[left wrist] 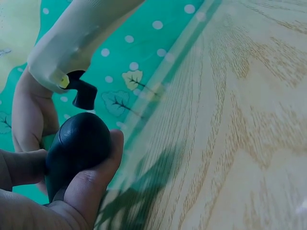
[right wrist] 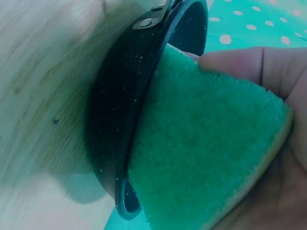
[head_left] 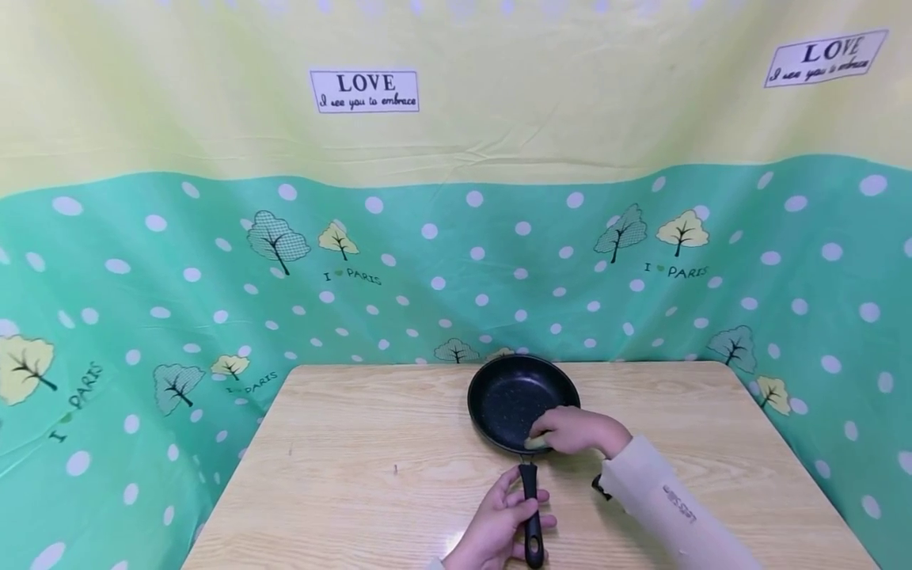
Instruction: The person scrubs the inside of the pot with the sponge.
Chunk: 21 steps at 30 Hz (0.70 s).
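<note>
A black frying pan (head_left: 502, 396) sits on the table, its handle (head_left: 529, 484) pointing toward the near edge. My left hand (head_left: 499, 516) holds that handle, thumb on one side and fingers on the other; the left wrist view shows the handle's rounded end (left wrist: 84, 139) between them. At the pan's near right rim, my right hand (head_left: 579, 430) grips a sponge (right wrist: 206, 139). Its rough face looks green in the right wrist view, where the sponge lies across the pan's rim (right wrist: 127, 143) and reaches inside. In the head view only a pale edge of it shows.
The pan stands on a light wood-grain table (head_left: 342, 451). Behind and beside the table hangs a green and yellow patterned curtain (head_left: 399, 261). A small black object (head_left: 601, 486) shows beneath the right sleeve (head_left: 663, 499).
</note>
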Each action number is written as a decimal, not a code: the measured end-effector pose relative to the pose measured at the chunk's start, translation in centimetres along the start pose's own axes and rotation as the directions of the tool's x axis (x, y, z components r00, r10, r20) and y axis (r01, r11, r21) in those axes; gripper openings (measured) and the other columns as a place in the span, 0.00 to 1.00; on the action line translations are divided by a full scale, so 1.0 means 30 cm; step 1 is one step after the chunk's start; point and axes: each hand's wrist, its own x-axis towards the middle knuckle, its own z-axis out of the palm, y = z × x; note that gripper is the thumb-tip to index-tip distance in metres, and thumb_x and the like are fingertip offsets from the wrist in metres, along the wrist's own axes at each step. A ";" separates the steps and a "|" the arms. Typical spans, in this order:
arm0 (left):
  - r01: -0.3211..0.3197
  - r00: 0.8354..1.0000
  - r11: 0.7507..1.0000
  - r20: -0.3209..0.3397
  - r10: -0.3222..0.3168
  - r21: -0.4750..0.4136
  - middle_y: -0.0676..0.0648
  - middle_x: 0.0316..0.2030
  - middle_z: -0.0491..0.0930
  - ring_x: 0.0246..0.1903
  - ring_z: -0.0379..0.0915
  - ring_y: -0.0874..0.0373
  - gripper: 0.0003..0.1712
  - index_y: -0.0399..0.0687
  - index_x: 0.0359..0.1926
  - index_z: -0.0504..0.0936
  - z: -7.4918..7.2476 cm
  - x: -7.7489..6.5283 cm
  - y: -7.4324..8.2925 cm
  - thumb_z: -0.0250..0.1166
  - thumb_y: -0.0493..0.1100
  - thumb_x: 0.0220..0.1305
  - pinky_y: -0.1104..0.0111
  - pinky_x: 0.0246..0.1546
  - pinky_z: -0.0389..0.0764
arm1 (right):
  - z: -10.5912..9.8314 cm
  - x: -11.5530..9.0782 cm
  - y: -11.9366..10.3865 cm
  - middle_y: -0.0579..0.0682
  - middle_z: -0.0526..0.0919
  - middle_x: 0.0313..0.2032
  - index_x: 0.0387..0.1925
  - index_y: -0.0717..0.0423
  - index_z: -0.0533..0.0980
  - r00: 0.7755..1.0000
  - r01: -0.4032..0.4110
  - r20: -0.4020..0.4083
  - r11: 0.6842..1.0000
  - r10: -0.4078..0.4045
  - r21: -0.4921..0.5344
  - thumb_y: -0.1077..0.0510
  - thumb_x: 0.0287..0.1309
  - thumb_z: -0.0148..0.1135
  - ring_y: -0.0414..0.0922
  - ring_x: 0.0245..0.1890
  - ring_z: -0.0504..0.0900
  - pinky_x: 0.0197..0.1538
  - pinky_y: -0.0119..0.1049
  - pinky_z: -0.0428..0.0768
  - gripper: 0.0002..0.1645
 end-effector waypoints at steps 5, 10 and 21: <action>0.001 1.000 1.000 -0.004 -0.001 0.003 0.39 0.54 0.78 0.44 0.83 0.43 0.39 0.46 0.76 0.50 -0.002 -0.004 -0.001 0.58 0.35 0.69 0.52 0.25 0.84 | 0.001 0.010 0.004 0.48 0.83 0.48 0.50 0.53 0.83 0.998 0.061 0.030 0.997 -0.062 0.047 0.67 0.57 0.53 0.47 0.51 0.78 0.57 0.50 0.75 0.22; 0.000 1.000 1.000 0.019 0.000 0.013 0.39 0.55 0.77 0.43 0.83 0.44 0.38 0.47 0.76 0.51 -0.008 -0.004 -0.003 0.57 0.36 0.70 0.49 0.26 0.84 | 0.003 0.023 0.011 0.48 0.83 0.48 0.52 0.53 0.82 0.993 0.098 0.059 0.986 -0.107 0.136 0.69 0.55 0.53 0.44 0.46 0.76 0.52 0.44 0.74 0.24; -0.016 1.000 1.000 0.021 0.015 0.024 0.40 0.53 0.78 0.41 0.84 0.44 0.40 0.46 0.77 0.48 -0.005 0.001 -0.008 0.57 0.37 0.71 0.50 0.26 0.84 | 0.021 0.066 -0.013 0.48 0.80 0.57 0.55 0.51 0.80 0.993 0.086 0.059 0.971 -0.101 0.225 0.64 0.59 0.55 0.52 0.63 0.72 0.64 0.55 0.68 0.23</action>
